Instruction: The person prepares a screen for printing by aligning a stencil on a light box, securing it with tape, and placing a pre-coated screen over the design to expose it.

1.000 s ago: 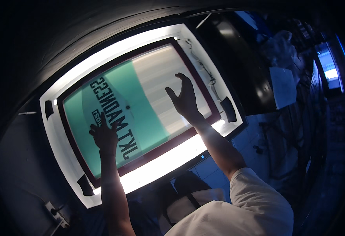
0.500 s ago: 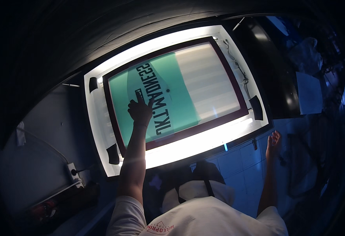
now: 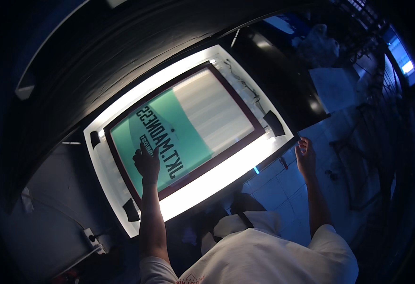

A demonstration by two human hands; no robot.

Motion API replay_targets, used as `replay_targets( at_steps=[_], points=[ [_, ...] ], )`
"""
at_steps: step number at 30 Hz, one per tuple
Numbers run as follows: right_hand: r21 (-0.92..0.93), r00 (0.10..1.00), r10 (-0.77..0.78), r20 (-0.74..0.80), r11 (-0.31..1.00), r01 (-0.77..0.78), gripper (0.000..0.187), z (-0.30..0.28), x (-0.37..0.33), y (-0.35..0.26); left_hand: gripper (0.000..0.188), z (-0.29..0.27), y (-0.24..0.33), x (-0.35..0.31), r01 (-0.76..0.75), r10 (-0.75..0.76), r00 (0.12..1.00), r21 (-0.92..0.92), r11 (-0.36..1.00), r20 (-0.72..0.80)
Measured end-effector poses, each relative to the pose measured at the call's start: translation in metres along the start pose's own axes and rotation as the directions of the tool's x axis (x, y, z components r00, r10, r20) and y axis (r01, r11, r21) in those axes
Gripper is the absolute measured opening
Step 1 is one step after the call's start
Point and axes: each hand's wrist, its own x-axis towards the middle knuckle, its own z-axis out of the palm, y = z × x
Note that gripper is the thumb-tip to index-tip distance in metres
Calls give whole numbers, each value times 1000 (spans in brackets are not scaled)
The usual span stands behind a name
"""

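A printing screen with a dark reddish frame [image 3: 233, 97] lies on a brightly lit light box [image 3: 203, 187]. Green coating [image 3: 188, 128] covers its left part, with a pale, see-through mesh [image 3: 217, 106] on the right. Black mirrored lettering [image 3: 160, 137] runs across the green. Over a small dark patch of lettering is my left hand [image 3: 147, 163], fingers apart and holding nothing; whether the fingertips touch the surface I cannot tell. Beside the light box's near right corner hangs my right hand [image 3: 305, 152], fingers loosely bent and nothing in them.
Black pads [image 3: 273, 123] sit at the light box's corners, and a cable [image 3: 247, 85] runs inside its right edge. A dark panel [image 3: 273, 71] stands beyond it, near a pale sheet [image 3: 335, 87]. A power strip [image 3: 94, 240] lies at lower left.
The view has turned, so the light box appears shifted left and tilted. My left hand's fingers now show spread over the small lettering. My right hand is closer to the box's corner.
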Motion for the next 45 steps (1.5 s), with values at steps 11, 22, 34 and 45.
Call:
replay_targets(
  at_steps=[11, 22, 34, 45],
  points=[
    [-26, 978, -180, -103, 984, 179, 33, -115, 216, 68, 33, -116, 352, 55, -533, 634, 762, -681, 502, -129],
    [-432, 880, -294, 374, 784, 446, 40, -176, 478, 129, 30, -100, 720, 87, -647, 755, 636, -645, 406, -162],
    [68, 759, -554, 342, 820, 568, 9, -204, 476, 134, 18, -74, 783, 114, -373, 660, 751, -830, 414, -8],
    [176, 852, -523, 37, 842, 509, 8, -191, 461, 140, 18, -77, 782, 115, -284, 569, 818, -804, 521, 79]
  ],
)
